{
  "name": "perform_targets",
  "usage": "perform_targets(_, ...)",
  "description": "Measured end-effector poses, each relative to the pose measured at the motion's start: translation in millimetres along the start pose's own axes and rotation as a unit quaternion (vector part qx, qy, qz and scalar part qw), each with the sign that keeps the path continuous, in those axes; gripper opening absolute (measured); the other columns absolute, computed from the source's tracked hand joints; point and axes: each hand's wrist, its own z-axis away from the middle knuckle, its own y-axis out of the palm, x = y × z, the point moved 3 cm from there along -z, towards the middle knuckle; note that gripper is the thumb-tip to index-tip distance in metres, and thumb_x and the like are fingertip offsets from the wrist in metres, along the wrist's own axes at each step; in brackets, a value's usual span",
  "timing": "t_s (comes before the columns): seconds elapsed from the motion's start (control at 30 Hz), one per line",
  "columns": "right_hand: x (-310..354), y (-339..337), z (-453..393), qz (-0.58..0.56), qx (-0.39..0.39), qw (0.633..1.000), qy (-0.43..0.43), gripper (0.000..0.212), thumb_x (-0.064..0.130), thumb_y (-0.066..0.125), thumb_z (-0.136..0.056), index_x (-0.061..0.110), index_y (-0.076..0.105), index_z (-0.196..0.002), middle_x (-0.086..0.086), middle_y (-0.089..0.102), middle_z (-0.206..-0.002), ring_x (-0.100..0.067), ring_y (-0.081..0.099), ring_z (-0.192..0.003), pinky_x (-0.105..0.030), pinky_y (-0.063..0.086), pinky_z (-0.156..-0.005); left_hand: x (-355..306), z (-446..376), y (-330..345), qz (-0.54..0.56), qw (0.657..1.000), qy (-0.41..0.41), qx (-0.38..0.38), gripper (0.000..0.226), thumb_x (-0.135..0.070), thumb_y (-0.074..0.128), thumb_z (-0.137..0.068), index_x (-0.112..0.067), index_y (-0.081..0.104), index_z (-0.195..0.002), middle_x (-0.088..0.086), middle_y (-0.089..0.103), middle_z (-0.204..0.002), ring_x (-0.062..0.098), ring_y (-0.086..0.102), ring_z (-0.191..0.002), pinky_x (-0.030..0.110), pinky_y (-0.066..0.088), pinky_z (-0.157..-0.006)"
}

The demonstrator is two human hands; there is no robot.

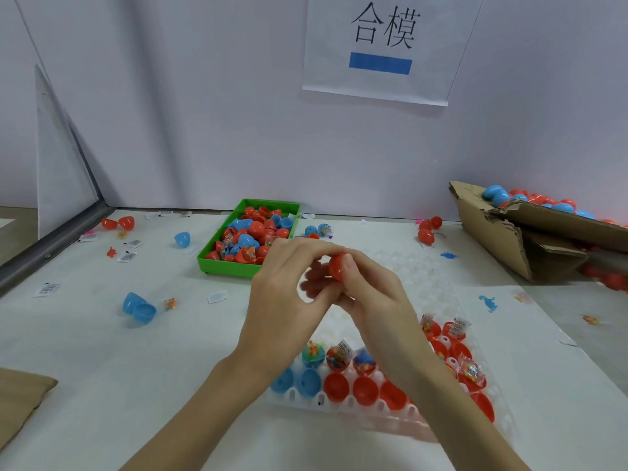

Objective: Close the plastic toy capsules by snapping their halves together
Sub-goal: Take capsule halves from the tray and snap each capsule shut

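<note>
**Capsule closing: one in hand, most of the tray still open**

In hand: one red capsule [337, 268], held up over the far end of the white tray [401, 421], above the worktop [102, 351]. Gripped between left hand [283, 294] and right hand [368, 288], fingers [314, 283] of both curled round it and pinching from either side. Seam hidden by the thumbs; cannot tell whether already snapped.

Done, by the look of it: closed capsules heaped in the cardboard box [492, 239] at far right, blue and red mixed. A few more closed red ones [429, 229] loose on the worktop just left of the box.

Left to do: in the tray, a near row of empty halves, blue halves [299, 382] at left and red halves [363, 389] beside them; behind these, filled halves [339, 358] carrying small wrapped toys, uncapped. More filled halves under and right of the right forearm, partly hidden. Green bin [249, 237] beyond the hands, piled with loose halves and packets. Judged early to midway.

Strays: blue pair [139, 309] at left, hinged open; single blue half [182, 239] farther back; small labels [129, 256] and toy figures scattered about.

Room: bare worktop wide at near left. Wall [204, 130] close behind the bin. Box crowding the right. Tray directly beneath the forearms, so any downward reach likely to brush the packets standing proud.
</note>
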Motion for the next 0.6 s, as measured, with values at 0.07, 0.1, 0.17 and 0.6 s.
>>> perform_targets(0.07,3.3,0.4,-1.4,-0.132,0.036,0.989,0.053,0.032,0.014,0.043,-0.108,0.001,0.065,-0.126,-0.018,0.072,-0.12,-0.034,0.069,-0.114,-0.042,0.056,-0.099,0.9,-1.8,-2.2,-0.02,1.0,0.006,0.004,0.038,-0.013,0.085,-0.084,-0.021,0.074,-0.119,-0.009,0.068,-0.116,0.016,0.058,-0.114,0.022,0.046,-0.101)
perform_targets(0.1,4.8,0.4,-1.5,-0.186,0.047,0.979,0.072,0.033,0.014,0.045,-0.105,0.0,0.065,-0.126,-0.019,0.071,-0.124,-0.034,0.068,-0.117,-0.04,0.056,-0.1,1.1,-2.2,-2.7,-0.026,1.0,0.006,0.001,0.038,-0.015,0.085,-0.084,-0.022,0.075,-0.12,-0.007,0.067,-0.118,0.018,0.057,-0.117,0.023,0.045,-0.103)
perform_targets(0.17,5.8,0.2,-1.2,-0.263,0.052,0.959,0.096,0.036,0.014,0.049,-0.098,-0.002,0.066,-0.125,-0.022,0.069,-0.126,-0.036,0.067,-0.119,-0.039,0.057,-0.099,1.7,-2.6,-2.5,-0.029,1.0,0.006,0.003,0.04,-0.016,0.087,-0.084,-0.022,0.075,-0.122,-0.006,0.066,-0.12,0.02,0.055,-0.12,0.026,0.044,-0.106)
perform_targets(0.6,13.7,4.6,-0.2,-0.354,0.071,0.924,0.123,0.043,0.019,0.043,-0.106,-0.009,0.059,-0.133,-0.028,0.062,-0.136,-0.039,0.06,-0.129,-0.04,0.054,-0.102,7.4,-5.9,1.5,0.014,0.994,-0.048,0.092,0.05,-0.055,0.066,-0.092,-0.033,0.065,-0.137,-0.015,0.053,-0.139,0.007,0.045,-0.135,0.026,0.033,-0.116)
